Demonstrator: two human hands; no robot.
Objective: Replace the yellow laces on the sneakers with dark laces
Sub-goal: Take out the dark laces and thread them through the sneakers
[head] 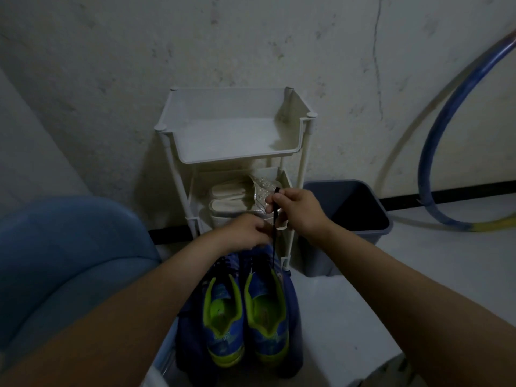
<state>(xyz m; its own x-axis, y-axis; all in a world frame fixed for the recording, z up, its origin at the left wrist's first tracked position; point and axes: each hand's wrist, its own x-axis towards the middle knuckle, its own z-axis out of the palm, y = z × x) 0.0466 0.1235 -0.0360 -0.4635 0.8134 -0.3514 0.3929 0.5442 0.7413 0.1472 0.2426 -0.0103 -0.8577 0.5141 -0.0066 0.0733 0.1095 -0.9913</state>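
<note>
Draw the dark lace (274,244) straight up through the eyelet until the slack is gone, keeping it flat and untwisted, and steady the shoe while pulling. The right hand (297,210), raised at 1 o'clock from the left hand (245,233), pinches the lace near its upper end. The left hand's fingers curl down at the forefoot; what they hold cannot be determined. The sneakers (265,311) lie side by side at 6 o'clock, toes pointing away.

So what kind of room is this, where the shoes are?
Probably a corner of someone's home where shoes get kept. A white shelf rack holds pale shoes, a grey bin stands beside it, and a blue hoop leans on the cracked wall.
</note>
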